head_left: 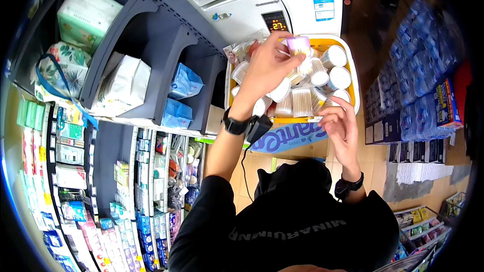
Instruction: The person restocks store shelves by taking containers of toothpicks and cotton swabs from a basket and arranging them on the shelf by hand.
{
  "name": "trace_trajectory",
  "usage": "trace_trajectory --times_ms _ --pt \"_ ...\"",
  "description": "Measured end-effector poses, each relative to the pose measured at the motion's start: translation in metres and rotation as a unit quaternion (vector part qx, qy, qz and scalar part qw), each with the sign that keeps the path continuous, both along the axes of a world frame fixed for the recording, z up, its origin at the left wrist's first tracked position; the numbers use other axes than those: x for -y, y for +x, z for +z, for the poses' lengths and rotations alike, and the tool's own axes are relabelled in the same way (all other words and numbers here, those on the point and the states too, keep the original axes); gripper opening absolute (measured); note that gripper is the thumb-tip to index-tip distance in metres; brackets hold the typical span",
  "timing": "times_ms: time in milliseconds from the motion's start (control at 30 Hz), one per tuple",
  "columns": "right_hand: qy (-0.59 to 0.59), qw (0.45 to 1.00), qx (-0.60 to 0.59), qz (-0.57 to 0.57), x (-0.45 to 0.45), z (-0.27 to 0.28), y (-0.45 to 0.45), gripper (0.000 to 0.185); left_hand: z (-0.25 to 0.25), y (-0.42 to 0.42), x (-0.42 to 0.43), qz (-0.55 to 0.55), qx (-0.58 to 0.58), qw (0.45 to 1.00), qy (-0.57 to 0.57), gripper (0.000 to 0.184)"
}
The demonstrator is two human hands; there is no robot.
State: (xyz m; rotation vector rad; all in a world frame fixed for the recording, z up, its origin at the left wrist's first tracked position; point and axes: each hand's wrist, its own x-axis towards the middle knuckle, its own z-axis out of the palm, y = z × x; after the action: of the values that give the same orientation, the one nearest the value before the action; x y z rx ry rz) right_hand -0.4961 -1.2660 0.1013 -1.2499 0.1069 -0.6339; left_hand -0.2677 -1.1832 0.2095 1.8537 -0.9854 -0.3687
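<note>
My left hand [265, 68] reaches over a yellow and white basket [355, 88] and grips a small clear tub with a purple lid [299, 44] between thumb and fingers. Beneath it, the basket is filled with clear tubs of cotton swabs [302, 102], most with white lids, some lying on their sides. My right hand [340, 128] is by the front right rim, its fingers loosely bent and apart, with nothing visible in it. Whether its fingertips touch the rim is unclear.
A white air conditioner [302, 7] stands behind the basket. Grey shelves [146, 30] with tissue packs are on the left, above racks of small goods [146, 186]. Bottled water packs [421, 65] are stacked on the right. A black cord [244, 168] hangs near my left wrist.
</note>
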Motion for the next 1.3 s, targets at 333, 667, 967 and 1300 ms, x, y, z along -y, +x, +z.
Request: trace_trajectory --times_ms 333,667,967,1300 --pt "-0.185 0.978 0.094 0.016 -0.023 0.028 0.008 0.071 -0.01 -0.077 -0.09 -0.069 -0.209 0.967 -0.126 0.057" --pt "-0.201 0.97 0.102 0.096 -0.037 0.025 0.003 0.079 -0.037 -0.11 -0.12 -0.079 -0.304 0.929 -0.196 0.05" --pt "-0.166 0.983 0.041 0.062 -0.038 0.016 -0.005 0.085 -0.055 -0.122 -0.119 -0.022 -0.291 0.937 -0.192 0.047" --pt "-0.085 0.995 0.027 0.052 -0.033 0.015 0.002 0.081 -0.069 -0.119 -0.117 -0.056 -0.271 0.927 -0.252 0.056"
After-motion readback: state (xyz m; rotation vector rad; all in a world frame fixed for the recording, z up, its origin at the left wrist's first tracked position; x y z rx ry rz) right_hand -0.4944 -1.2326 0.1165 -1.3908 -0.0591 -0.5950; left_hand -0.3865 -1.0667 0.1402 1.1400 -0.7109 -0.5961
